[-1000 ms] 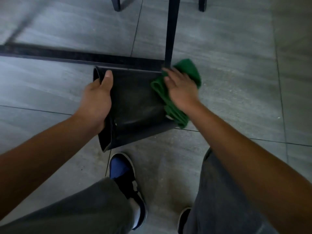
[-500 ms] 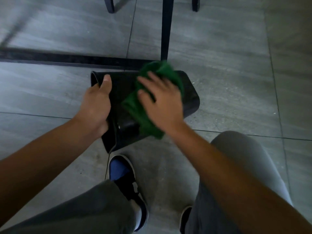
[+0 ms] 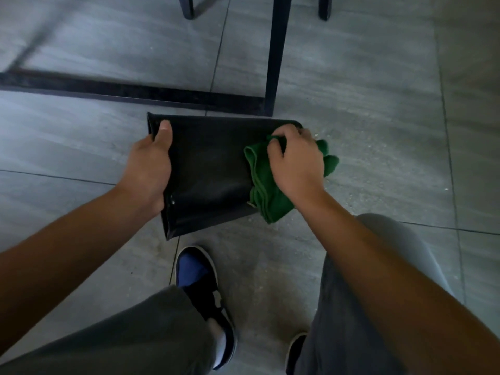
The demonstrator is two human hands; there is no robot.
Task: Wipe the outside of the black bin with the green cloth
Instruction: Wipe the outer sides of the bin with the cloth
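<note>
Wiping goes on, not done yet.

On the left, the left hand [image 3: 150, 165] holds the open rim of the bin [image 3: 208, 169], with the thumb on top and the other fingers curled over the edge, so it cannot slide. The bin lies on its side on the floor [image 3: 378, 104], in front of a blue shoe [image 3: 196, 272] and just beside a black frame [image 3: 135, 92]. On the right, the right hand [image 3: 296, 161] bunches the cloth [image 3: 266, 185] with curled fingers and presses it on the bottom end of the bin. The top side looks like the part being wiped now. The sides facing down and away cannot be seen, so they may still need a wipe.
</note>
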